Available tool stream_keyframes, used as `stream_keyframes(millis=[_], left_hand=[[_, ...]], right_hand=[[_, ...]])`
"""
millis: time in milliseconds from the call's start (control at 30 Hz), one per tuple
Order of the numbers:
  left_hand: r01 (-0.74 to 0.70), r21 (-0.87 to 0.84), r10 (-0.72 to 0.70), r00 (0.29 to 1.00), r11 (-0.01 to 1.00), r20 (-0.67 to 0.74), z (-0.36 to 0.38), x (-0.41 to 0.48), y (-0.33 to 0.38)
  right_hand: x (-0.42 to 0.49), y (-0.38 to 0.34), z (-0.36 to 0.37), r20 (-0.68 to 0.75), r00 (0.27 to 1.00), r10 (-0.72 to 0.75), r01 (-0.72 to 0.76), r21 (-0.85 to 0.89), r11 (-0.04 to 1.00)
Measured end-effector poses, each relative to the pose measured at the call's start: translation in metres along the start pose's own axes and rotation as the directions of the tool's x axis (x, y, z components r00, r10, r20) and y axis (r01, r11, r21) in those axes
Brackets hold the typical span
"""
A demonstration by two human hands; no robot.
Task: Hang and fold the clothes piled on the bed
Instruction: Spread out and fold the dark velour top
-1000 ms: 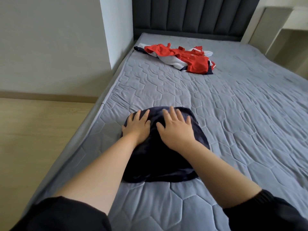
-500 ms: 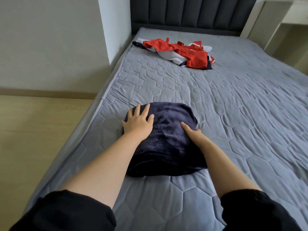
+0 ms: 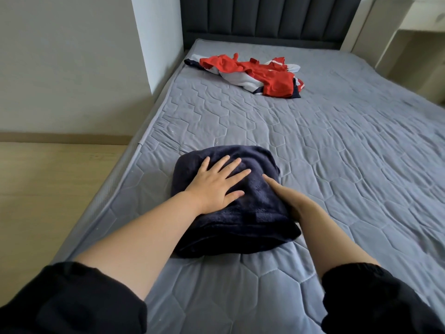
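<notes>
A folded dark navy fleece garment (image 3: 252, 220) lies on the grey quilted bed (image 3: 337, 165) near its left edge. My left hand (image 3: 216, 184) lies flat on top of it with fingers spread and straight. My right hand (image 3: 289, 201) sits at the garment's right side, thumb on top; its fingers are hidden under or behind the fabric edge. A crumpled red, white and navy garment (image 3: 255, 73) lies near the headboard.
A dark upholstered headboard (image 3: 265, 18) closes the far end. A white wall column (image 3: 156, 39) stands by the bed's left side, with wooden floor (image 3: 48, 189) beside it. A pale cabinet (image 3: 409, 44) stands at the far right.
My right hand slid from the top of the navy garment to its right edge. My left hand moved toward the garment's middle. The camera tilted slightly.
</notes>
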State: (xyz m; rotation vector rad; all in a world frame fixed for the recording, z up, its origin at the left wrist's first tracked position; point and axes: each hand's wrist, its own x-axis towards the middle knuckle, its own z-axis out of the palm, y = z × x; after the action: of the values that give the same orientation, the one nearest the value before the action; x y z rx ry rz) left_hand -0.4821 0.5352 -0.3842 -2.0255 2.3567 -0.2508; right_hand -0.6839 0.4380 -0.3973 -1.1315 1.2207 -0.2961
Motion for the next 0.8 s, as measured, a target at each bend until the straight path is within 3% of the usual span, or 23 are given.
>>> stream_keyframes(millis=[100,267,467,633,733,800], left_hand=[[0.011,0.014,-0.011,1.000,1.000,0.005,-0.001,0.001,-0.002],[-0.027,-0.041,0.027,1.000,0.999,-0.006,-0.016,0.014,-0.023],[-0.002,-0.124,-0.002,1.000,0.992,-0.029,-0.061,0.028,-0.043],[0.054,-0.081,-0.056,0.998,0.995,-0.027,-0.154,0.019,-0.067],[0.026,-0.034,-0.030,0.992,0.999,-0.119,-0.240,0.017,-0.090],[0.004,0.013,-0.002,0.985,1.000,-0.171,-0.302,0.018,-0.109]], right_hand=[[0.000,-0.005,-0.001,0.102,0.995,0.006,-0.017,0.115,0.993],[0.003,-0.021,0.013,-0.008,0.998,-0.057,0.057,0.234,0.971],[-0.021,-0.078,0.023,-0.169,0.974,-0.151,0.182,0.185,0.966],[-0.083,-0.173,0.035,-0.202,0.945,-0.257,0.269,0.033,0.963],[-0.128,-0.244,0.043,-0.196,0.911,-0.362,0.325,-0.197,0.925],[-0.160,-0.293,0.052,-0.161,0.880,-0.446,0.357,-0.394,0.847]])
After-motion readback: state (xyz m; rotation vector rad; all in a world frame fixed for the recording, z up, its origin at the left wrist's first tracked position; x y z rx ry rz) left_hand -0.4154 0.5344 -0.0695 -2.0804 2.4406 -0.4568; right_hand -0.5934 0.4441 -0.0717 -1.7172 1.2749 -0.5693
